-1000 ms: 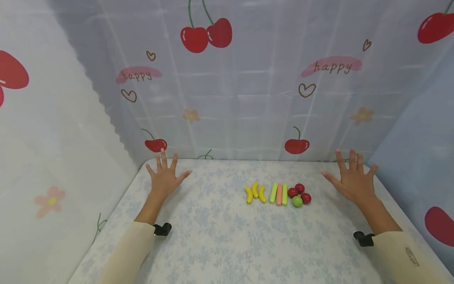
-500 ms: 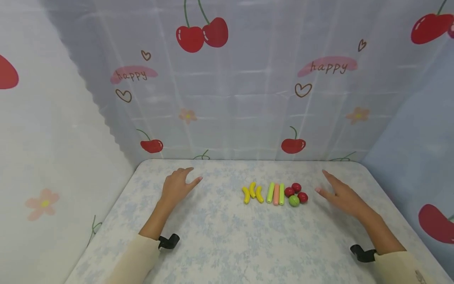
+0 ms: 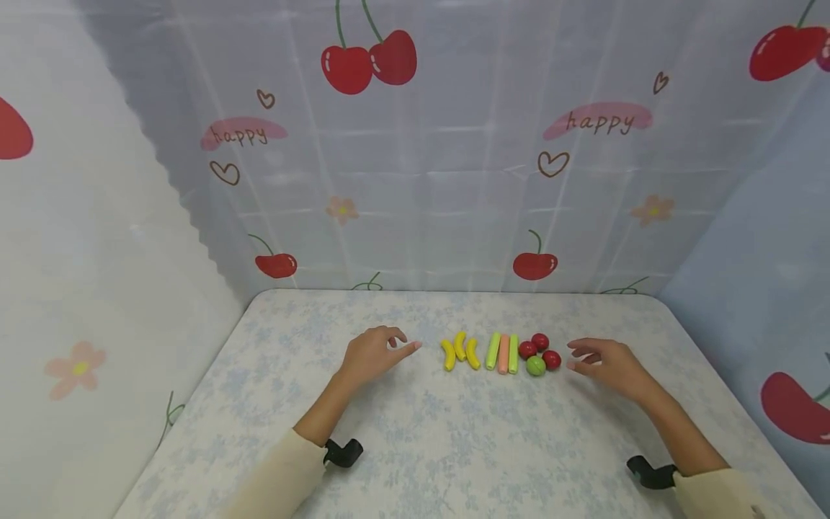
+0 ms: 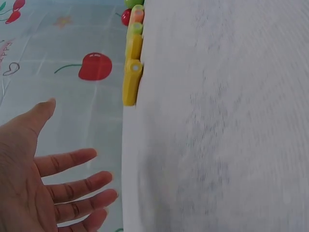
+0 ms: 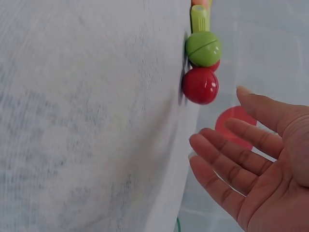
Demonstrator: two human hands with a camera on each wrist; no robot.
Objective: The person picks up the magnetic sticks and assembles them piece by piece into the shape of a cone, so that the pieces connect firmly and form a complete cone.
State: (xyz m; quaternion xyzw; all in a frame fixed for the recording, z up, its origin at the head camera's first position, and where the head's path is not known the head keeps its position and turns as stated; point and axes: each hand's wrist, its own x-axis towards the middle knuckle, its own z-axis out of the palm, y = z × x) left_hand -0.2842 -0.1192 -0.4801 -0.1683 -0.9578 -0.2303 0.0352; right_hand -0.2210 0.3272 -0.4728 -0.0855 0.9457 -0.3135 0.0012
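My left hand (image 3: 371, 357) hovers left of three small yellow bananas (image 3: 460, 347), its thumb pointing at them and nothing in its grasp. On the other side, my right hand (image 3: 609, 366) is close to the right of several small balls, with its fingers relaxed and holding nothing. Three of these balls are red (image 5: 200, 86) and one is green (image 5: 203, 49). Between bananas and balls lie two light green sticks (image 3: 493, 351) and an orange stick (image 3: 503, 354), side by side. In the left wrist view the nearest banana (image 4: 132, 83) lies beyond the thumb.
Everything lies on a table (image 3: 415, 447) covered in a white cloth with pale blue pattern. A curtain (image 3: 441, 158) printed with cherries and hearts hangs behind the far edge, and more curtains close in both sides. Each wrist carries a black camera mount (image 3: 344, 453).
From spread wide at the table's far corners, both hands have come inward, the left toward the bananas, the right toward the balls. Their fingers have relaxed. The small items have stayed in place.
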